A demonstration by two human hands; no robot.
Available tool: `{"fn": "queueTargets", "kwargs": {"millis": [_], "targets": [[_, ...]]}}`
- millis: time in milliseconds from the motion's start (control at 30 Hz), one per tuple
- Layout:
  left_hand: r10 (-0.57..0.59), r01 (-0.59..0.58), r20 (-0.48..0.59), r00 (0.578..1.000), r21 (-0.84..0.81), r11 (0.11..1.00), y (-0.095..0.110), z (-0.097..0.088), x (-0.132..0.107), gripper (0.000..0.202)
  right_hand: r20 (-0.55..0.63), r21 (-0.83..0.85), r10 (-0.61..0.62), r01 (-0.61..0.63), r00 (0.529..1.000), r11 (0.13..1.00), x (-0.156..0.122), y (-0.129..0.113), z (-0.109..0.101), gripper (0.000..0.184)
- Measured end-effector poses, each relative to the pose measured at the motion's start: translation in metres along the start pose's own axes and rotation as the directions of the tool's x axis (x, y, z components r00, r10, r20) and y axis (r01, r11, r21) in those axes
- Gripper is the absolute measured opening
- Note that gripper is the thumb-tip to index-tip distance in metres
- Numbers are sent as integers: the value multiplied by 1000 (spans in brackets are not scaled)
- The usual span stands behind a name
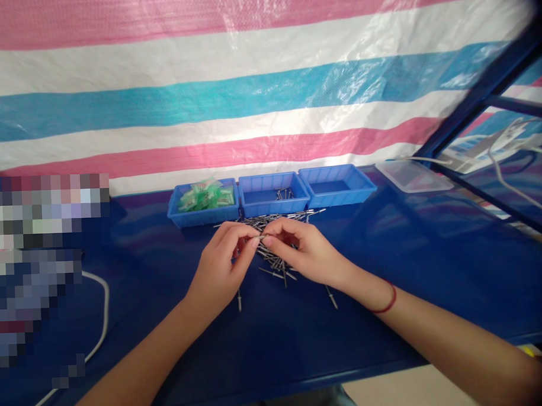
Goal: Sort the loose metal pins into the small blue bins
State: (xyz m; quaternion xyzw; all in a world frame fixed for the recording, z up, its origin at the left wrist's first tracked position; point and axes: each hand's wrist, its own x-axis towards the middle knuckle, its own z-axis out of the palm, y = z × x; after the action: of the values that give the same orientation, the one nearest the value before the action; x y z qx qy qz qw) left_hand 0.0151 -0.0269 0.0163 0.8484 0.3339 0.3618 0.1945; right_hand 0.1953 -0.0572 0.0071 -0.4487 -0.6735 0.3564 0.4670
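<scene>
Over the blue table, my left hand (222, 258) and my right hand (310, 252) meet fingertip to fingertip. Both pinch a thin metal pop rivet (260, 236) between thumb and fingers; most of it is covered. Beneath and behind the hands lies a loose pile of pop rivets (275, 262), partly hidden by them. One stray rivet (239, 301) lies nearer me on the left, another rivet (332, 298) on the right.
Three blue bins stand in a row behind the pile: a left bin (204, 218) with green-and-clear packets, a middle bin (277, 206) with several rivets, and an empty right bin (344, 197). A clear plastic lid (414, 176) lies right; a white cable (106, 297) runs left.
</scene>
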Motion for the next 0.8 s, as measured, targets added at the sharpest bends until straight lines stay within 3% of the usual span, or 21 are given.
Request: {"fn": "queueTargets", "kwargs": {"millis": [267,467,533,667,733,800], "targets": [[-19,19,31,999,28,999,-4,1,0,11,-134,17,-10,13,991,1000,-3,-2,1,10],[-27,17,187,982,58,998,-3,3,1,17,-69,-61,-96,92,993,994,-2,-3,-2,14],[-37,17,203,979,100,995,-3,0,1,22,-139,-71,-121,112,983,991,5,0,-5,13],[-82,40,192,978,213,976,-8,-9,5,31,-357,-284,-203,101,912,953,33,11,-18,17],[-116,57,203,972,276,959,-11,-15,8,30,-359,-453,-269,86,894,887,46,20,-26,20],[-154,66,233,960,348,935,-14,-22,10,30,-293,-588,-307,82,905,805,56,29,-32,25]]}}
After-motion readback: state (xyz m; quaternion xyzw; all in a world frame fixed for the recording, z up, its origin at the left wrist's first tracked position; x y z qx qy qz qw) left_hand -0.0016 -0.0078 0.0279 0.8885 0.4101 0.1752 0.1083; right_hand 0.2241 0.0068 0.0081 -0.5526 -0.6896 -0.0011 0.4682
